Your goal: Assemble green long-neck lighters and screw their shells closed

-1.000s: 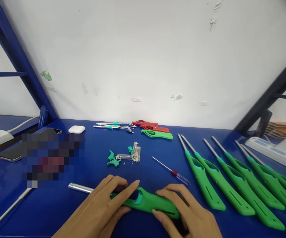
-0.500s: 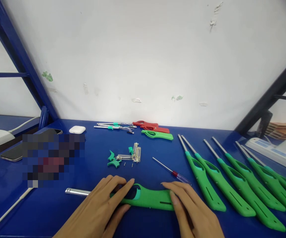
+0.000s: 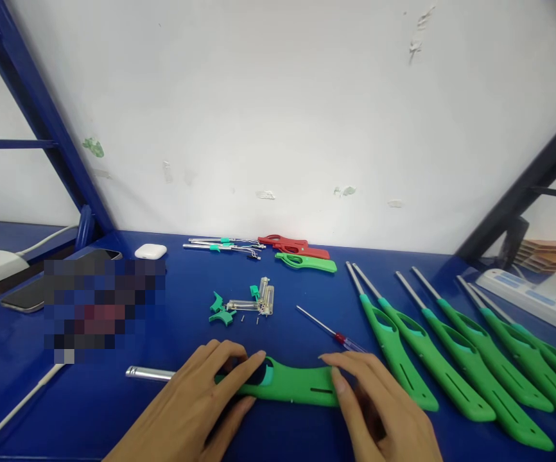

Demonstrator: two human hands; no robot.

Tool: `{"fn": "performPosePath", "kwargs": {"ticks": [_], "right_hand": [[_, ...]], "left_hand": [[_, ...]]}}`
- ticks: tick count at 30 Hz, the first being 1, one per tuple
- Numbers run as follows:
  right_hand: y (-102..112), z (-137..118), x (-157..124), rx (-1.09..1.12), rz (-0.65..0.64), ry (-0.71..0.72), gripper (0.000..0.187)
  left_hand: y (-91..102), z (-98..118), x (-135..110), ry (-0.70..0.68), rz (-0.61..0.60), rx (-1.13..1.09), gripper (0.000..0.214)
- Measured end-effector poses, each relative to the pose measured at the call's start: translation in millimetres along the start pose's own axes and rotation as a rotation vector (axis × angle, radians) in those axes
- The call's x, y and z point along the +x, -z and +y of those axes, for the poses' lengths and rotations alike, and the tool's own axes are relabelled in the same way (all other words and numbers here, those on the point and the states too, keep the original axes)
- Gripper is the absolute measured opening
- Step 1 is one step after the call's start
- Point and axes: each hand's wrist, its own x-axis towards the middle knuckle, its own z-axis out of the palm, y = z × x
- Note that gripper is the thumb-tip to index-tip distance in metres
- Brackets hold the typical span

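Note:
A green long-nosed lighter [image 3: 293,385] lies flat on the blue table [image 3: 172,333], its metal tube [image 3: 147,373] pointing left. My left hand [image 3: 201,401] rests over the lighter's front end, fingers curled around the trigger area. My right hand [image 3: 379,407] covers the rear of the handle with fingers pressed down on it. A small screwdriver with a red and clear handle [image 3: 336,333] lies just beyond my right hand. Loose inner parts, teal triggers and clear gas cells [image 3: 244,303], sit a little farther back.
Several assembled green lighters [image 3: 451,346] lie in a row at the right. Red and green handle shells [image 3: 302,251] and metal tubes [image 3: 220,245] lie by the wall. An earbud case [image 3: 149,251], a phone [image 3: 32,292] and a white cable [image 3: 13,410] occupy the left.
The lighter has rolled from tilted to lying flat and straight. My right hand slid back onto the handle's rear end; my left index finger moved onto the trigger opening.

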Motion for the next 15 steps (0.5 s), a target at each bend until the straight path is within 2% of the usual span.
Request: {"fn": "performPosePath", "kwargs": {"ticks": [4,8,11,15], "right_hand": [[2,-15,35,0.055,-0.182,0.072,0.019],[-9,-41,87,-0.141,-0.463,0.038,0.020],[-22,-52,116,-0.188,-0.522,0.077,0.021],[-36,-54,132,-0.211,-0.583,0.160,0.015]], "left_hand": [[1.7,0,4,-0.007,0.016,-0.067,0.039],[4.2,0,6,0.006,-0.018,-0.089,0.039],[5.9,1,6,0.012,-0.042,-0.100,0.040],[5.8,0,5,0.011,-0.055,-0.088,0.040]]}}
